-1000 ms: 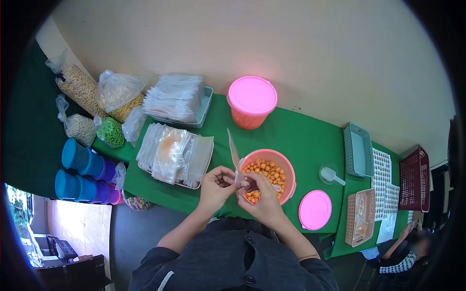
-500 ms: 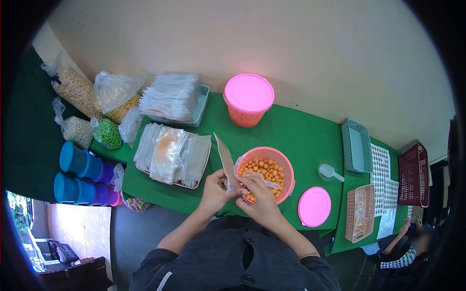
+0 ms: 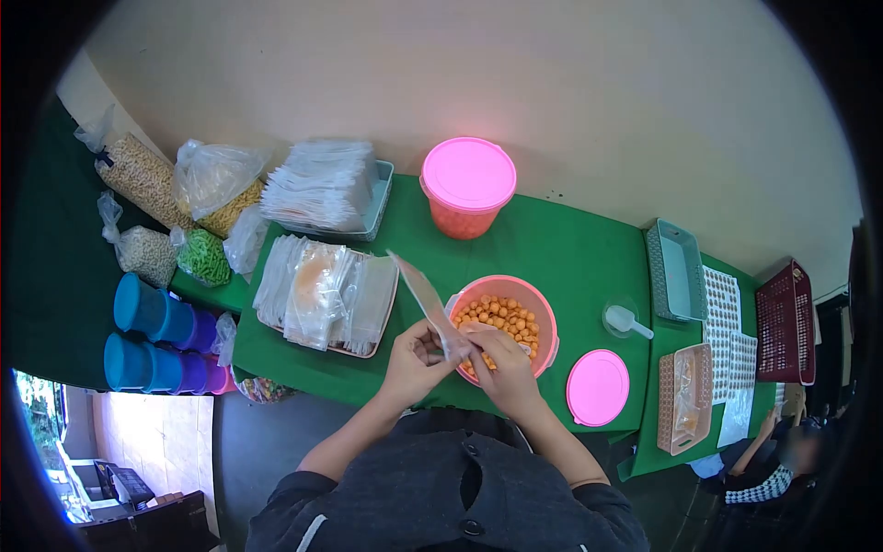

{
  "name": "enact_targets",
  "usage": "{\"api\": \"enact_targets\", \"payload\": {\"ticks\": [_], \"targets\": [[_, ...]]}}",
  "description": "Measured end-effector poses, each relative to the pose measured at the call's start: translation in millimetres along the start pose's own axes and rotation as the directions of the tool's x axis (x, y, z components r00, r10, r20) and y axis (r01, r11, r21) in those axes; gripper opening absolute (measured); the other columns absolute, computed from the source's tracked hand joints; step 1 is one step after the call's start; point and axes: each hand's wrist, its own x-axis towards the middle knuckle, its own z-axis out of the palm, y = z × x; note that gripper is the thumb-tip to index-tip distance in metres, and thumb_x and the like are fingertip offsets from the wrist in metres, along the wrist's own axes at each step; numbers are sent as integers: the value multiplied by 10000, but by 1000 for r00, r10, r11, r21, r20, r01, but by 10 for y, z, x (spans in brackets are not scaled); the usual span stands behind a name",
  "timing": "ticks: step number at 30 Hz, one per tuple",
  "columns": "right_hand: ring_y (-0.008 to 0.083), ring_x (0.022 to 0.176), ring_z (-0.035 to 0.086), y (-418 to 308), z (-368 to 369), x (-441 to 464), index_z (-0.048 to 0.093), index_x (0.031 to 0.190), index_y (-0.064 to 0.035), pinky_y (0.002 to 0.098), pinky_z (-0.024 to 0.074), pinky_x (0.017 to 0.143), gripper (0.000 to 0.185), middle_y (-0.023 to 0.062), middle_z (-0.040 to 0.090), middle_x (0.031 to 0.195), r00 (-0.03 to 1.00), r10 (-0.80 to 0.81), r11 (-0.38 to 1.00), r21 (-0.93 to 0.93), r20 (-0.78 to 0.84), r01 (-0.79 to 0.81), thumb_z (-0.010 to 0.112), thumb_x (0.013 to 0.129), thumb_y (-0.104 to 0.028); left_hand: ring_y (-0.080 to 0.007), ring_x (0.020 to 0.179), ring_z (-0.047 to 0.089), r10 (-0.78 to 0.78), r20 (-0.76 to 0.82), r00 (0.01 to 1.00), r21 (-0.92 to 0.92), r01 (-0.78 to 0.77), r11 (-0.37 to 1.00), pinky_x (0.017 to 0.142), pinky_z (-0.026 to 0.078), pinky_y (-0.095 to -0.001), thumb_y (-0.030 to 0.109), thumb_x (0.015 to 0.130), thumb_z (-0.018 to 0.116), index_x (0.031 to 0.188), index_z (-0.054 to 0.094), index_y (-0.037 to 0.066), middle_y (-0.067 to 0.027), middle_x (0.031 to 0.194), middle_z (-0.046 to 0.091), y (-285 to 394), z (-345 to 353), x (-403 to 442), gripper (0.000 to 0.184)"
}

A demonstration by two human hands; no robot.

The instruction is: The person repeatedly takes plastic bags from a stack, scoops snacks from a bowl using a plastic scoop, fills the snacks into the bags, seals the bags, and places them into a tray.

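A clear plastic bag (image 3: 423, 299) stands tilted between my hands, its far end pointing up and left. My left hand (image 3: 416, 359) is closed on the bag's near end. My right hand (image 3: 504, 368) pinches the same end from the other side, at the near left rim of an open pink tub (image 3: 552, 324). Orange round snacks (image 3: 501, 317) lie in the tub, and a pale scoop among them is mostly hidden by my right hand. Left of my hands, a tray holds flat clear bags (image 3: 317, 294).
A lidded pink tub (image 3: 468, 189) stands behind; a pink lid (image 3: 598, 387) and a white scoop (image 3: 628, 322) lie right. Baskets (image 3: 679, 271) and sticker sheets (image 3: 722, 313) are farther right, snack bags (image 3: 143, 179) and blue tubs (image 3: 138, 304) left. A person (image 3: 768, 465) is at lower right.
The bag has tilted further left, and its lower end now sits between both hands. My right hand has shifted slightly right, covering more of the scoop in the tub.
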Motion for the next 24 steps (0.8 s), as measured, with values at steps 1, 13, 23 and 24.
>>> {"api": "enact_targets", "payload": {"ticks": [1,13,23,24], "targets": [[300,953,657,4,-51,7,642,1076,18,372,528,830,271,158,672,1028,999,3,1000,-9,-48,-4,650,807,49,-140,924,662,10,-22,1000,57,-9,998,842,549,-296,-9,761,777,1041,600,-2,-82,1005,666,-2,7,-31,331],[274,752,635,-263,-149,52,662,1081,19,341,504,695,253,138,641,819,996,12,975,218,88,-31,623,832,28,-280,1282,464,571,445,690,767,-622,154,1164,0,-629,158,778,722,1371,425,262,-11,1271,555,184,-50,80,671],[143,616,595,-314,-79,26,713,1029,21,275,465,575,174,106,658,779,938,343,887,310,51,-342,662,872,-36,-171,1050,625,655,429,622,809,-588,28,1162,124,-623,151,721,705,984,659,198,51,970,642,31,-179,131,271],[143,616,595,-300,-67,22,713,1029,21,275,465,575,174,106,658,779,939,341,888,310,50,-339,662,872,-36,-173,1050,626,648,437,624,808,-589,21,1156,139,-627,178,708,722,961,661,197,50,972,644,54,-185,133,260]]}}
